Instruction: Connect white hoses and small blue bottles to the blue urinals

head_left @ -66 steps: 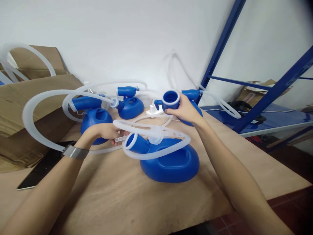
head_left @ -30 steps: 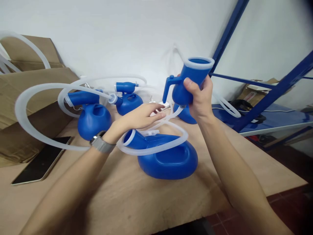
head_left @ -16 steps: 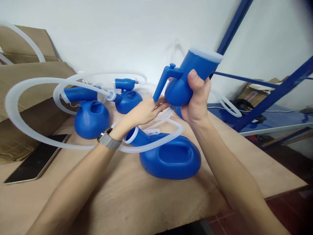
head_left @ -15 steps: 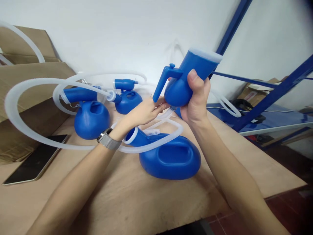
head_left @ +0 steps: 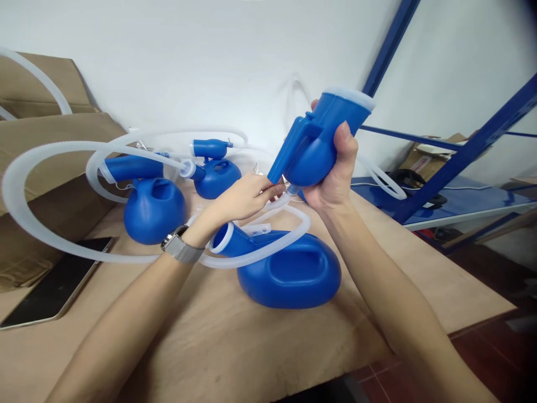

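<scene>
A blue plastic urinal cup [head_left: 312,162] with a side handle and a white rim tilts up to the right. My right hand [head_left: 335,173] is wrapped round its body. A white corrugated hose [head_left: 277,242] joins the narrow neck at the cup's bottom. Just under the handle's lower end, my left hand [head_left: 251,195] has its fingers closed at the hose near that neck; the fingertips are partly hidden. Beneath both hands, a blue urinal bottle [head_left: 289,288] lies on the wooden table [head_left: 235,347], with the hose looping across it.
Two more blue bottles, one at left [head_left: 153,221] and one farther back [head_left: 218,179], stand with cups and hoses. A cardboard box [head_left: 50,145] and a black phone [head_left: 59,285] are on the left. A blue metal shelf [head_left: 457,198] borders the table's right side.
The cup has turned in my right hand, so its handle now lies closer in front of the body. My left fingers have bent and shifted slightly down. The view has shifted a little.
</scene>
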### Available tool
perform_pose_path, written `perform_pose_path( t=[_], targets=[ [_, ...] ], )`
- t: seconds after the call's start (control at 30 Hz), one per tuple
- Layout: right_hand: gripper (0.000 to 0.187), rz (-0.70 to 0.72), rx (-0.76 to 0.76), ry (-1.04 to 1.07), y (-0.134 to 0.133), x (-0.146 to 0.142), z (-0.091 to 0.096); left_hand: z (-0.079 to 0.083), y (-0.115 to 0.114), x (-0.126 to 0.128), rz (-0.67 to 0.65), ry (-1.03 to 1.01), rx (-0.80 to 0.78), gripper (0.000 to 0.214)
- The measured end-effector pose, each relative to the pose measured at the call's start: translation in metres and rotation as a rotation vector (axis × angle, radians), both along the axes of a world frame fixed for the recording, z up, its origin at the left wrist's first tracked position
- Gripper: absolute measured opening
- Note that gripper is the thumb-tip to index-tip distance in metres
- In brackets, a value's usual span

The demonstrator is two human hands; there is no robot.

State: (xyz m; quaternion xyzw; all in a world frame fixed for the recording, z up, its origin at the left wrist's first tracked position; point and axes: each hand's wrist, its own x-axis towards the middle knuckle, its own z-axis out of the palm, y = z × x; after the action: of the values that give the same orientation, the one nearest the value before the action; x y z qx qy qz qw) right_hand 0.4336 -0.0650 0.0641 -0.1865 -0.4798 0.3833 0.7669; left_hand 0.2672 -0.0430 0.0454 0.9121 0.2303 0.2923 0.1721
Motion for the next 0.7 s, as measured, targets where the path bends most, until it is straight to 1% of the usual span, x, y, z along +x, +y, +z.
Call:
perform_pose_path(
  t=[0.07, 0.1, 0.2, 0.27, 0.37, 0.47, 0.57, 0.7],
  targets=[
    [0.036, -0.007, 0.014, -0.033, 0.001, 0.0, -0.001, 0.001, -0.001, 0.0, 0.034, -0.011, -0.041, 0.041],
    [0.036, -0.021, 0.027, -0.043, 0.002, 0.0, -0.002, 0.001, -0.002, 0.0, 0.035, -0.016, -0.063, 0.041],
    [0.036, -0.088, 0.062, -0.05, 0.006, -0.001, -0.007, -0.001, -0.003, 0.002, -0.03, -0.059, -0.152, 0.029],
    [0.039, -0.128, 0.054, -0.061, 0.008, -0.004, -0.011, -0.004, -0.002, 0.005, -0.056, -0.097, -0.22, 0.029],
    [0.044, -0.121, 0.018, -0.101, 0.006, -0.011, -0.013, -0.008, -0.001, 0.009, -0.042, -0.19, -0.258, 0.031],
    [0.047, -0.097, 0.036, -0.103, 0.001, -0.018, -0.012, -0.011, -0.001, 0.011, -0.073, -0.255, -0.311, 0.031],
    [0.049, -0.081, 0.029, -0.105, -0.004, -0.02, -0.008, -0.011, -0.002, 0.011, -0.068, -0.22, -0.304, 0.033],
    [0.043, -0.05, -0.009, -0.063, -0.009, -0.019, -0.003, -0.007, -0.006, 0.009, -0.025, -0.13, -0.224, 0.038]
  ],
)
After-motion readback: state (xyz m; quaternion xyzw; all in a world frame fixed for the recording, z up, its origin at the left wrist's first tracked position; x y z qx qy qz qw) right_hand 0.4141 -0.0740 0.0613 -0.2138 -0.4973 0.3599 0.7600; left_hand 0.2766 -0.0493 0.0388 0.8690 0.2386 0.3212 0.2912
